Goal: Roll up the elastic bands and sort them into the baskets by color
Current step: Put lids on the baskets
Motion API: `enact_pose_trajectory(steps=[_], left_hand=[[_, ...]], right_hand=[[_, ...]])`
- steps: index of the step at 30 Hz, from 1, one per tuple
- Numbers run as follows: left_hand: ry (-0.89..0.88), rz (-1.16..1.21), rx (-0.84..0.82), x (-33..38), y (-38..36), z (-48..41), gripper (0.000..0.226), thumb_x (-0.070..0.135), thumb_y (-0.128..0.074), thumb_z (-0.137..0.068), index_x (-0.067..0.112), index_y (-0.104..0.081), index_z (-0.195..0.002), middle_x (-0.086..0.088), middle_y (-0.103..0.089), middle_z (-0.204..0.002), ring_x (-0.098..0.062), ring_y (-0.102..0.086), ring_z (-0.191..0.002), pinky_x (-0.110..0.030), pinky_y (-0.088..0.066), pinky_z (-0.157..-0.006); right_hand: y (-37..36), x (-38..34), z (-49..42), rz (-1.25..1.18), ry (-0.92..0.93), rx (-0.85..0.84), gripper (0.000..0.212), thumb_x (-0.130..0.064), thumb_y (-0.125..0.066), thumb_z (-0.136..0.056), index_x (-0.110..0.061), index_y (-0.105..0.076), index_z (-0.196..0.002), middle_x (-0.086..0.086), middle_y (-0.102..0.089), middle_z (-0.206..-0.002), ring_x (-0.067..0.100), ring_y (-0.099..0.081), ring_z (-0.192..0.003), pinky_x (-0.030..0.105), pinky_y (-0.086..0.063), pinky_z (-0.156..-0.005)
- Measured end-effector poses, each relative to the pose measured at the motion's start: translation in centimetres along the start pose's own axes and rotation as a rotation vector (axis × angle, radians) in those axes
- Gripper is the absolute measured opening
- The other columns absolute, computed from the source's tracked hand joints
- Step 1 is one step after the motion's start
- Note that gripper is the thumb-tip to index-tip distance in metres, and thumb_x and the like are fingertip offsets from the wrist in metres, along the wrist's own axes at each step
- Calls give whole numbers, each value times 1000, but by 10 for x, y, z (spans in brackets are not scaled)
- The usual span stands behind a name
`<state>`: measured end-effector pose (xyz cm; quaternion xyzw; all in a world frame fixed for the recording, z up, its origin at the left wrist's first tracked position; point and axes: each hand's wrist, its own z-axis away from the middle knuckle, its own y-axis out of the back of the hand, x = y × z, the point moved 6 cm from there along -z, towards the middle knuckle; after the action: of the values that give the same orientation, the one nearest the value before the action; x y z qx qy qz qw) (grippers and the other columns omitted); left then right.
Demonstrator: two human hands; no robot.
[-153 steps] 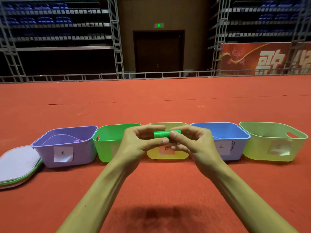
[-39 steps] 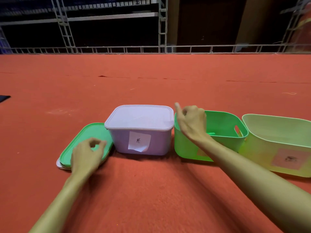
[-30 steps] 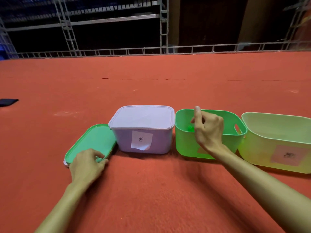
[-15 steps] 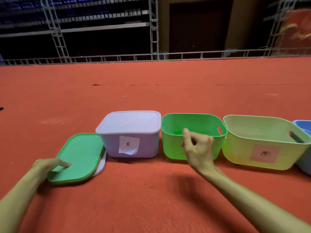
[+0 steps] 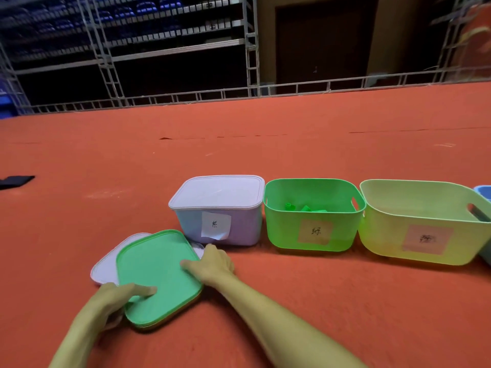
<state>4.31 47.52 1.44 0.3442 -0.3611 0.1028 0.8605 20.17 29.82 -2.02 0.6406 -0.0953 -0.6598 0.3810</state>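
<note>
Rolled green bands (image 5: 305, 207) lie inside the green basket (image 5: 310, 235), which is open. To its left stands the purple basket (image 5: 239, 229) with a pale lid (image 5: 218, 192) on it. A green lid (image 5: 159, 272) lies on top of other lids (image 5: 105, 269) in front of the purple basket. My left hand (image 5: 117, 296) grips the green lid's near left edge, thumb on top. My right hand (image 5: 212, 266) holds its right edge, thumb on the lid. No band is in either hand.
A yellow-green basket (image 5: 425, 235) stands right of the green one, and a blue basket (image 5: 485, 192) shows at the right edge. A dark flat object (image 5: 16, 180) lies far left on the red carpet. A metal railing runs along the back.
The rolled green band went from my hands into the green basket. My right hand then crossed left to the green lid, and the lid has slid nearer to me, with both hands on it.
</note>
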Motion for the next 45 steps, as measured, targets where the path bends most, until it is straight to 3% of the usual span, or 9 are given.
enact_pose_trajectory(steps=[9,12,14,18,22,26,32,41,45], left_hand=[[-101,192,-16,-15,-42,20,43,24,-93,-69,8,-53,-65,-2,-37,-37,-11,-22,-26,-10,-15,-35],[-143,117,-52,-16,-56,33,41,39,-85,-81,2,-67,-81,-11,-61,-49,-15,-44,-30,-14,-29,-34],[-176,-9,-39,-11,-50,35,56,56,-72,-88,-1,-71,-91,-16,-72,-62,-22,-58,-41,-21,-43,-42],[-346,-321,649,28,19,-4,77,65,-59,-90,-9,-62,-111,-34,-65,-112,-50,-61,-108,-55,-51,-89],[-234,-396,360,21,36,-96,88,67,-51,-90,-2,-44,-143,-32,-45,-146,-49,-41,-136,-54,-35,-110],[-378,-303,403,5,19,-87,68,43,-41,-79,4,-60,-131,-27,-60,-131,-48,-51,-123,-51,-41,-104],[-578,-76,348,-1,-51,-13,52,38,-28,-87,23,-75,-102,-8,-74,-112,-36,-62,-106,-48,-48,-95],[-732,-4,186,19,-171,67,44,66,-57,-82,30,-79,-95,11,-77,-92,-14,-71,-92,-39,-56,-87],[-820,-52,204,26,-196,96,30,52,-76,-83,24,-78,-93,12,-75,-88,-12,-70,-83,-35,-54,-81]], right_hand=[[15,24,12,-237,-35,-27,47,-51,-78,-58,-19,-73,-92,-2,-76,-95,20,-70,-92,35,-57,-81],[30,35,20,-319,-67,-30,42,-43,-82,-56,-13,-70,-83,1,-73,-81,18,-65,-64,27,-49,-50],[43,49,25,-374,-108,-5,25,-28,-86,-62,-11,-68,-70,4,-67,-65,15,-56,-43,24,-43,-42],[73,84,36,-401,-228,219,28,-14,-85,-59,-13,-61,-45,1,-68,-50,15,-71,-52,36,-63,-68],[75,84,47,-332,-166,365,6,-20,-76,-57,-16,-72,-55,-2,-69,-52,18,-74,-64,35,-62,-78],[89,77,50,-195,-36,451,8,-17,-74,-69,-18,-81,-73,2,-78,-78,26,-72,-84,31,-56,-83],[139,101,63,-121,11,549,8,-18,-75,-71,-16,-82,-74,3,-79,-77,27,-74,-84,36,-57,-82],[238,195,124,-50,-50,744,8,-15,-74,-80,-15,-82,-80,2,-79,-81,25,-73,-82,38,-57,-84],[269,222,136,-74,-40,672,24,-30,-78,-84,-15,-80,-102,0,-79,-96,19,-73,-92,34,-56,-90]])
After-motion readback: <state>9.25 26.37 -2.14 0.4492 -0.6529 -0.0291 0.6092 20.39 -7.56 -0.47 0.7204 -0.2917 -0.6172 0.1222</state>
